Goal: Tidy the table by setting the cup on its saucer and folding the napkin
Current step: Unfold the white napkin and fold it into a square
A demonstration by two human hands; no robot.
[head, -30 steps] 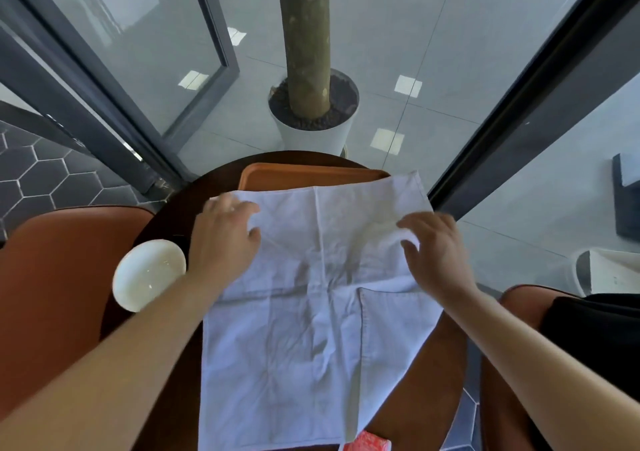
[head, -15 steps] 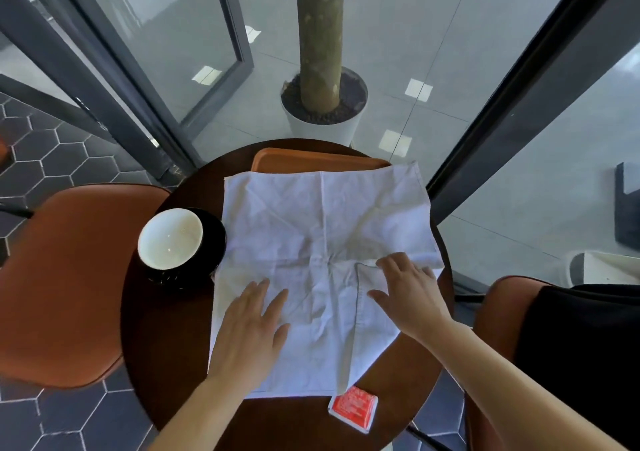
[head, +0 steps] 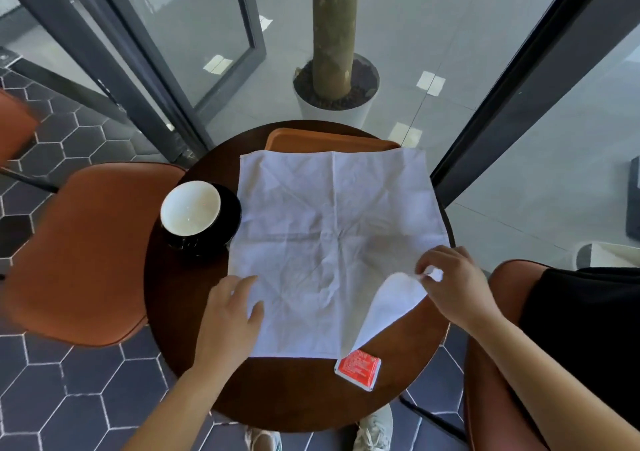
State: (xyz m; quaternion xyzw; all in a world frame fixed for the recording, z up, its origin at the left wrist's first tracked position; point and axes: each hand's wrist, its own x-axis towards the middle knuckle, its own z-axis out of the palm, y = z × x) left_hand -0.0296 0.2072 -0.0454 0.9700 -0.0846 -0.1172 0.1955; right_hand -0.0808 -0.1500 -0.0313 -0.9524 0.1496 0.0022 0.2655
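A white napkin (head: 322,236) lies spread over the round dark table (head: 180,298), its far edge resting on an orange tray (head: 311,137). My right hand (head: 457,284) pinches the napkin's near right corner and holds it lifted and turned inward. My left hand (head: 230,315) lies flat, fingers apart, on the near left part of the cloth. To the left of the napkin, a cup (head: 190,208) with a white inside and dark outside stands on a black saucer (head: 230,215).
A red sachet (head: 358,369) lies at the table's near edge. Orange chairs stand at the left (head: 79,249) and right (head: 491,381). Beyond the table are glass panels and a potted tree trunk (head: 334,80). My shoes show under the table.
Both hands have drawn back from the napkin's far part to its near edge. My right hand has taken hold of the near right corner and lifted it. The view has pulled back.
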